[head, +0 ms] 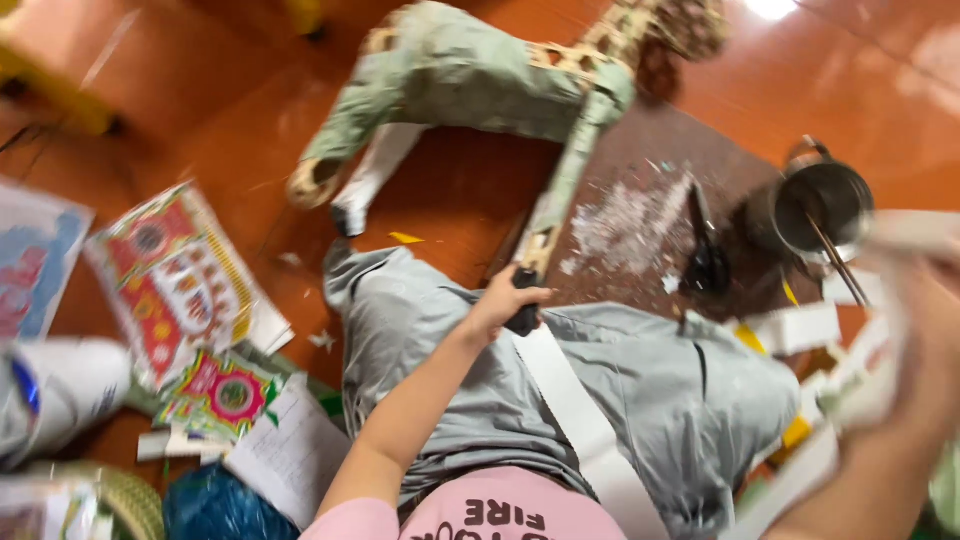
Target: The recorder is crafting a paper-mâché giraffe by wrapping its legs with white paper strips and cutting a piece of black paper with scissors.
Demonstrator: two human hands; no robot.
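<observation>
Blurred and close to the lens, the right hand (925,330) rises at the right edge with crumpled white paper (880,310) around it; the smear is too heavy to tell whether the fingers are closed on that paper or merely against it. Lower in view, the left hand (500,300) is closed around the dark foot of a papier-mâché horse figure (480,75), gripping one of its legs where it meets the person's lap. A long white paper strip (570,400) runs from under that hand down across the grey trousers (640,390).

The figure lies tilted on the red floor (200,100), its body well beyond the knees and held only by the one leg. That is the weak point: the leg looks thin and paper-covered, so a twist or a pull from the grip could buckle or tear it, and the far end may drag on the floor.

Just right of the held leg lies a dark board (640,170) dusted with white scraps, with black scissors (705,260) on it and a metal pot (820,205) with a stick leaning in it. A sweep of the right arm or of the figure could tip the pot or knock the scissors toward the legs. Printed coloured sheets (175,280) lie at the left, well apart from both hands.
</observation>
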